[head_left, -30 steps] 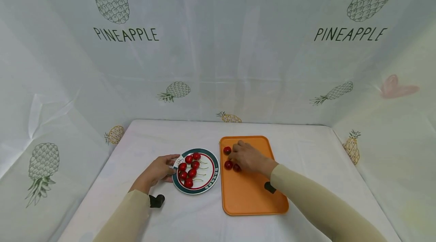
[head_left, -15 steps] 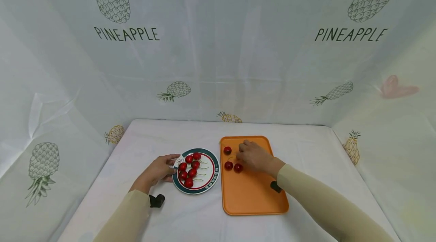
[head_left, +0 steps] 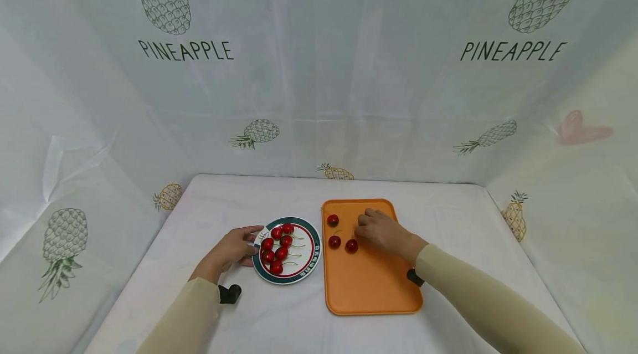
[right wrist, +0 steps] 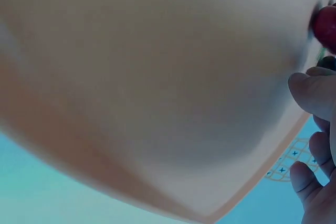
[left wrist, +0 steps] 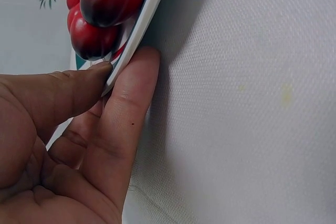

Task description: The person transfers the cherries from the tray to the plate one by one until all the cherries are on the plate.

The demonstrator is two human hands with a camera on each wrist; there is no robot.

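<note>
A round plate (head_left: 311,265) with a dark green rim carries several red cherries (head_left: 281,252) with stems. My left hand (head_left: 231,249) pinches its left edge; in the left wrist view the thumb (left wrist: 79,90) lies on top of the rim (left wrist: 137,27) and a finger (left wrist: 126,103) beneath. On the orange tray (head_left: 369,293) lie 3 visible cherries (head_left: 334,242) near its left side. My right hand (head_left: 384,234) is over the tray, fingers bent, just right of one cherry (head_left: 351,246). In the right wrist view its thumb (right wrist: 312,93) is near a cherry (right wrist: 326,27); whether the fingertips hold anything is hidden.
Plate and tray stand side by side on a white-covered table (head_left: 279,321), with a narrow gap between them. A pineapple-printed curtain (head_left: 319,77) hangs behind the table and along both sides.
My right hand has moved right across the tray, away from the cherries at the left edge. The cherry nearest it has shifted slightly right. The left hand and plate stay where they were.
</note>
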